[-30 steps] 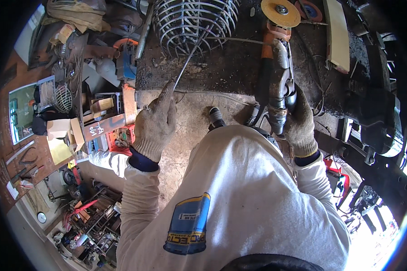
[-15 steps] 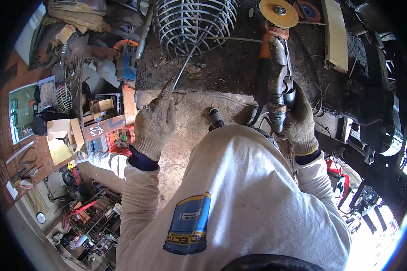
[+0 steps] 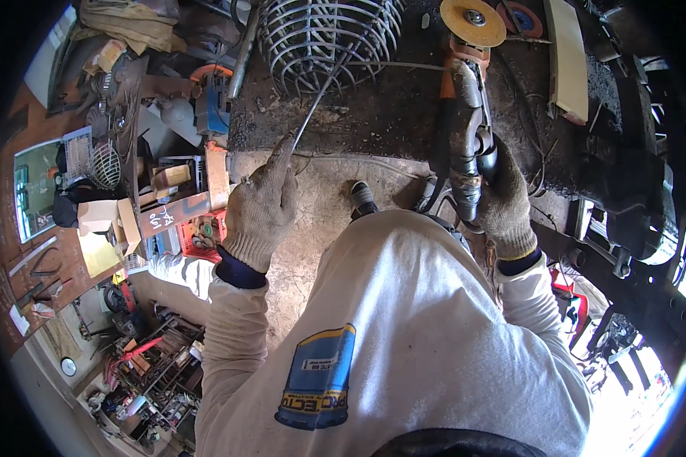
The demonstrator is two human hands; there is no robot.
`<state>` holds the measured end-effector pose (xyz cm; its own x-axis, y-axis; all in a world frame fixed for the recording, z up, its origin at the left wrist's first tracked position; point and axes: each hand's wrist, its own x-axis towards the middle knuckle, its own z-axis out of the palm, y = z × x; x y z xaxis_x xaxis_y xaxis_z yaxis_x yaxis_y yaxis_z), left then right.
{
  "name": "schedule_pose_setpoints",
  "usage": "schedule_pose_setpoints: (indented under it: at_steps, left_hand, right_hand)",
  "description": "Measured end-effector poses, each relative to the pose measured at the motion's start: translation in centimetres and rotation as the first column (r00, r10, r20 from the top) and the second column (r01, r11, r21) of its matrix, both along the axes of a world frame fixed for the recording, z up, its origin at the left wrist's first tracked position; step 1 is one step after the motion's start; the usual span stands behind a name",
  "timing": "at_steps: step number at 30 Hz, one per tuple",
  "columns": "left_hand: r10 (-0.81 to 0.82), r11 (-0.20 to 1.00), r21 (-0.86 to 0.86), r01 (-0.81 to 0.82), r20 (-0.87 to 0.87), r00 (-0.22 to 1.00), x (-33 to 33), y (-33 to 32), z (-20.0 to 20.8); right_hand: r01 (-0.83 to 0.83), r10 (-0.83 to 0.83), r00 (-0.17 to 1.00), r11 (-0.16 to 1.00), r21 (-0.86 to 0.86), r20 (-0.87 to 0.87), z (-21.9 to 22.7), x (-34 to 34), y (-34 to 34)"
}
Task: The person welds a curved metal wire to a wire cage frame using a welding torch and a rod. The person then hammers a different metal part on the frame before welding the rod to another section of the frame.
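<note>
My left hand, in a knitted work glove, pinches the near end of a thin metal rod. From there the rod slants up to a round-barred metal cage on the dark workbench. My gloved right hand is closed around a worn, tape-wrapped welding electrode holder. A thin electrode runs left from its head to the cage, close to the rod's far end. Whether the two tips touch is too small to tell. Just beyond the holder lies an orange angle grinder with a yellow-brown disc.
Another disc and a long cream-coloured bar lie at the bench's right. Cables cross the bench. A blue tool, cardboard box and red basket crowd the left. Dark machinery stands at right.
</note>
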<state>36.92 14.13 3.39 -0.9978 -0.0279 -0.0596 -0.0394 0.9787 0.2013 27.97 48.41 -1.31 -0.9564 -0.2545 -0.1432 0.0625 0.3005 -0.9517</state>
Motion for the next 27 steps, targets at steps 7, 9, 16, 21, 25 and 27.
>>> schedule_pose_setpoints:
  at_steps: [7, 9, 16, 21, 25, 27]
  left_hand:
    - [-0.205, 0.951, -0.232, 0.203, 0.017, 0.979, 0.1, -0.3, 0.3]
    - [-0.059, 0.998, -0.035, 0.058, -0.022, 0.998, -0.4, 0.4, 0.9]
    - [-0.149, 0.922, -0.356, 0.15, 0.03, 0.988, 0.8, -0.5, -1.0]
    - [-0.028, 0.999, 0.03, 0.033, -0.155, 0.988, -0.4, 1.2, 0.9]
    - [-0.383, 0.691, -0.671, 0.268, -0.026, 0.923, 0.2, 0.2, 0.1]
    - [-0.166, 0.943, -0.286, 0.17, 0.038, 0.985, 0.0, 0.3, 0.4]
  right_hand:
    - [-0.076, 0.082, 0.987, 0.996, 0.043, -0.139, 0.1, -0.1, 0.1]
    - [-0.077, 0.095, 0.969, 0.993, 0.089, -0.228, 0.5, -0.2, -0.1]
    - [-0.165, 0.15, 0.983, 0.974, -0.154, -0.102, -1.4, 0.1, 1.2]
    - [-0.186, 0.116, 0.97, 0.921, -0.343, -0.214, -2.2, 0.3, 0.8]
    - [-0.117, 0.084, 0.993, 0.848, -0.517, -0.087, -1.3, 0.0, -0.1]
    - [-0.086, 0.111, 0.994, 0.871, -0.483, 0.022, -0.4, 0.3, -0.1]
